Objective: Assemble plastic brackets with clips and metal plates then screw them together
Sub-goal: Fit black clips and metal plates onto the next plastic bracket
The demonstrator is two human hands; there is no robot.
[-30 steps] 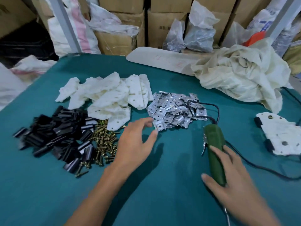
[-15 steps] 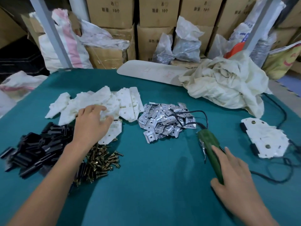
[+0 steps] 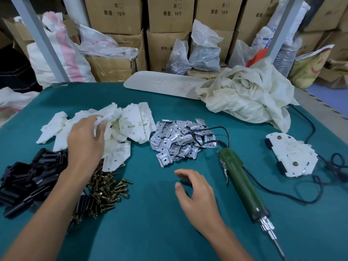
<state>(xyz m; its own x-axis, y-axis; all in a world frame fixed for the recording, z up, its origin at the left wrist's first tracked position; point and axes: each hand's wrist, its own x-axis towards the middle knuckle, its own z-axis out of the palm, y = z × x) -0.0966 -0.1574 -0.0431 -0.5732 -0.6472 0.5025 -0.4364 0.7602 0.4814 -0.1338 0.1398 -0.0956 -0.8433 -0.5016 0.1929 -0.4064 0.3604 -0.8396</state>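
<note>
A heap of white plastic brackets (image 3: 131, 121) lies at the centre left of the green table. My left hand (image 3: 84, 140) rests on that heap, and its fingers grip one blurred white bracket (image 3: 104, 118). Black clips (image 3: 28, 176) are piled at the far left, with brass screws (image 3: 107, 191) beside them. Shiny metal plates (image 3: 177, 140) form a pile in the middle. My right hand (image 3: 195, 194) hovers with fingers spread and holds nothing, left of the green electric screwdriver (image 3: 243, 183) lying on the table. An assembled bracket (image 3: 290, 155) lies at the right.
A crumpled cream cloth (image 3: 244, 95) and a flat white panel (image 3: 162, 83) occupy the table's far side. The screwdriver's black cable (image 3: 293, 196) loops across the right part of the green table (image 3: 150, 232). Cardboard boxes and sacks stand behind.
My left hand swung from the metal plates to the bracket heap and took hold of a bracket. My right hand let go of the screwdriver and moved left.
</note>
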